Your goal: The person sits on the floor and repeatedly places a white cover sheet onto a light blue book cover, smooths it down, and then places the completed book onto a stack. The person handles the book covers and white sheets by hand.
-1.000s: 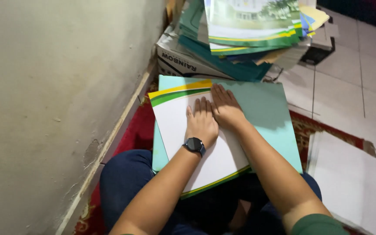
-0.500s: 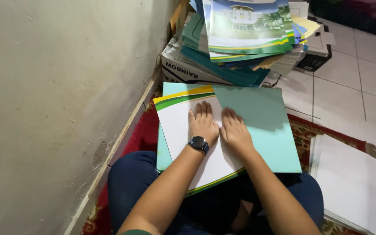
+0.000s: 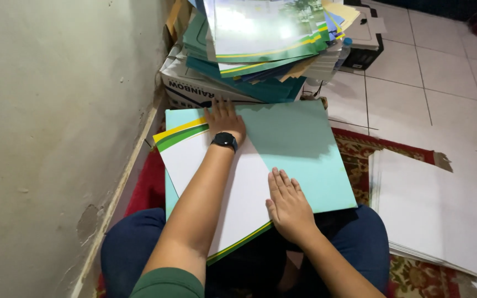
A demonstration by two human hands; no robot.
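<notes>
In the head view a teal folder (image 3: 299,149) with a white sheet (image 3: 233,198) lies across the person's lap. The left hand (image 3: 224,118) presses flat at its far edge, fingers (image 3: 219,107) spread, gripping nothing. The right hand (image 3: 289,204) lies flat, fingers together, at the near edge, where sheet meets folder.
</notes>
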